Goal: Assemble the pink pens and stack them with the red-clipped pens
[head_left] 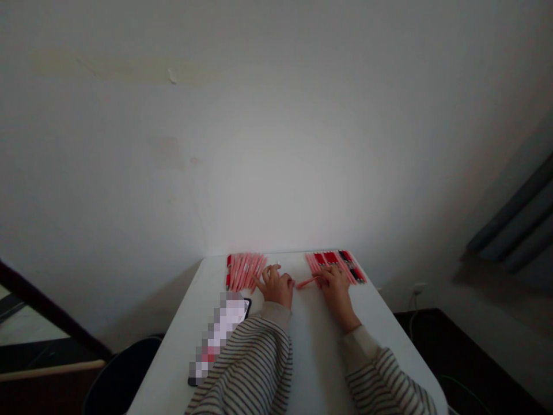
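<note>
My right hand [336, 287] is closed on a slim pink pen [306, 282], whose end points left across the white table. Just left of that end is my left hand [276, 285]. Its thumb and forefinger look pinched together while the other fingers spread out; what sits in the pinch is too small to make out. Beside the left fingers lies a row of pink pens [246, 271], packed side by side. More pink pens [311, 262] lie beyond and beside my right hand, among them dark red pieces [331, 257] and black ones [355, 274].
A phone [247, 308] with a blurred-out screen lies on the table [319, 369], left of my left sleeve. The table's far edge meets a pale wall [280, 144]. A dark rounded seat [125, 374] stands at lower left, and a wall socket [420, 287] is at right.
</note>
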{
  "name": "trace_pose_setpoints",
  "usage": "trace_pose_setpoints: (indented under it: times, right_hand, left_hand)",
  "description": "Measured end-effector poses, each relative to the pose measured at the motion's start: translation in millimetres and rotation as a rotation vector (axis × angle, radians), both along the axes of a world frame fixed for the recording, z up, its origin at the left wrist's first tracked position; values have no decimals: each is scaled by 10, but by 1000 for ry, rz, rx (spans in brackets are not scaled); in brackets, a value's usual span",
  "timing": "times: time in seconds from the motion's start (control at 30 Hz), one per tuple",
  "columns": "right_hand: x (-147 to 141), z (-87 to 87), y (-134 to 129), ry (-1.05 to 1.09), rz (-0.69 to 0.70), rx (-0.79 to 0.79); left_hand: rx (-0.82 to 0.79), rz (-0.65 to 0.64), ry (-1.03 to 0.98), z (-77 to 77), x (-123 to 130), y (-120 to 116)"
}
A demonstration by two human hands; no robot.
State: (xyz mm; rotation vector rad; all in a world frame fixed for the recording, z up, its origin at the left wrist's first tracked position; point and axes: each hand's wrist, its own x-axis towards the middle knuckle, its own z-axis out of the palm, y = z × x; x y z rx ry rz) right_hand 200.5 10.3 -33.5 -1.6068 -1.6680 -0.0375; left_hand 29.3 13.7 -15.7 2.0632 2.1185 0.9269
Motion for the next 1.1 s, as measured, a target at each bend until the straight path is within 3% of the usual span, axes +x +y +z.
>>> trace_pose_setpoints:
  times: [0.3,0.63,1.1]
  right_hand:
    - [-45,68,-61,-95,-15,-85]
    - [-156,65,-52,-136,71,-14]
    - [-261,163,105,-274,138,-45]
  left_hand:
    - [-18,31,-6,-8,14,16]
    - [37,53,-9,18,-16,-35]
    - [55,182,48,-120,-186,-48]
